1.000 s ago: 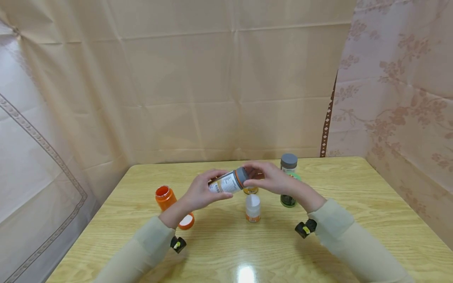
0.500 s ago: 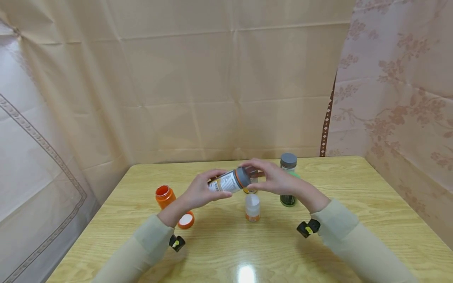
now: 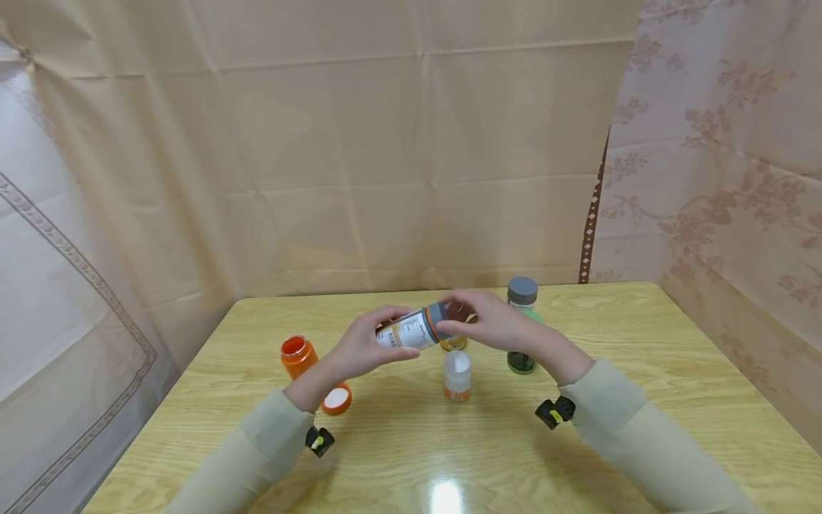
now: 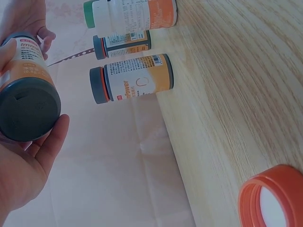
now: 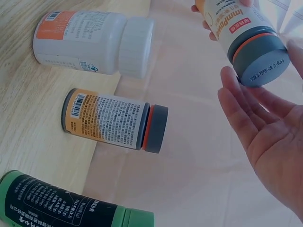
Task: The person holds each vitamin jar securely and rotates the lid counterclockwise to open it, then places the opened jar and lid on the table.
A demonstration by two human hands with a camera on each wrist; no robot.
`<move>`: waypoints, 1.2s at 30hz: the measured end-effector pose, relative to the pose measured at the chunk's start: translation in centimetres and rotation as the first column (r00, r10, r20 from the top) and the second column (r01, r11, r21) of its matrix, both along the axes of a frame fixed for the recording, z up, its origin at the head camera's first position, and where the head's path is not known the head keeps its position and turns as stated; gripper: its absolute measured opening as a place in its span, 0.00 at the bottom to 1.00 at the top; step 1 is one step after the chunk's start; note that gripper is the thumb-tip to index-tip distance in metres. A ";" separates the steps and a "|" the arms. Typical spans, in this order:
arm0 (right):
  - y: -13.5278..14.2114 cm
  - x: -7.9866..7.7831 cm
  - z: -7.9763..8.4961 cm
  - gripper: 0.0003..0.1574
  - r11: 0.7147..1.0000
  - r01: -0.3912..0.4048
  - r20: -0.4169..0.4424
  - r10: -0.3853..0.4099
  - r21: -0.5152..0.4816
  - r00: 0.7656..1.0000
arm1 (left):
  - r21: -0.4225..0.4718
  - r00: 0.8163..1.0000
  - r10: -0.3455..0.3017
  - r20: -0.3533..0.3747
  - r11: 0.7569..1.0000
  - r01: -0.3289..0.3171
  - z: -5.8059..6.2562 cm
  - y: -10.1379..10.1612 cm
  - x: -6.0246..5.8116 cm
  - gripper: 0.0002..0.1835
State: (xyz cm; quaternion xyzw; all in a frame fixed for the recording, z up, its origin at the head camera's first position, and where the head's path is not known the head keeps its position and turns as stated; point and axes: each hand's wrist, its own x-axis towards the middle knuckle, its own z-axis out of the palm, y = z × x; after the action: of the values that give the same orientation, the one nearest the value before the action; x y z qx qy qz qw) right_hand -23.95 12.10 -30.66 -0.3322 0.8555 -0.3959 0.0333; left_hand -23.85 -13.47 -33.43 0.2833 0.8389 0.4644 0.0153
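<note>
In the head view my left hand (image 3: 362,348) grips a white-and-orange supplement bottle (image 3: 406,333) by its body, tilted sideways above the table. Its dark grey cap (image 5: 262,59) points right, with an orange ring below it. My right hand (image 3: 496,325) has its thumb and fingers around the cap's edge, palm facing the cap's top. The left wrist view shows the bottle's dark base (image 4: 29,109) between the left fingers. Below the hands stands a white bottle (image 3: 457,375) with an orange label. Behind it, a yellow-labelled bottle (image 3: 454,344) is partly hidden by the right hand.
An uncapped orange bottle (image 3: 298,358) stands at left, partly behind the left wrist. Its orange lid (image 3: 337,398) lies inside up beside it. At right stand a dark container with green ends (image 3: 521,363) and a grey-capped bottle (image 3: 522,290). Curtains surround the wooden table (image 3: 616,343).
The right hand shifted slightly right, its thumb off the cap's side, then came back left onto the cap. The left hand and bottle stayed nearly still.
</note>
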 end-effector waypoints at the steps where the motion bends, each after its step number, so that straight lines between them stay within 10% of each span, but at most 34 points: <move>1: 0.0 0.0 0.0 0.28 1.000 -0.006 0.001 0.006 -0.001 1.000 | -0.002 1.000 0.000 0.001 1.000 0.000 0.0 0.0 0.0 0.31; 16: 0.3 0.1 -0.3 0.36 0.994 -0.101 -0.119 0.096 -0.039 0.988 | -0.011 1.000 0.004 0.000 1.000 -0.004 -0.1 -0.1 -0.1 0.32; 36: -0.2 0.0 0.0 0.28 1.000 -0.012 0.009 0.012 0.006 1.000 | -0.016 1.000 0.009 -0.002 1.000 -0.009 -0.2 -0.1 -0.2 0.32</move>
State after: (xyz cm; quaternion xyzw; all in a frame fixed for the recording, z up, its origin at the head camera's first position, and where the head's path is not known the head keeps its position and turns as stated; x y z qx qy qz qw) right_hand -23.99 11.92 -30.65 -0.3355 0.8544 -0.3946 0.0407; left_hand -24.00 -13.57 -33.62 0.2796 0.8440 0.4575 0.0149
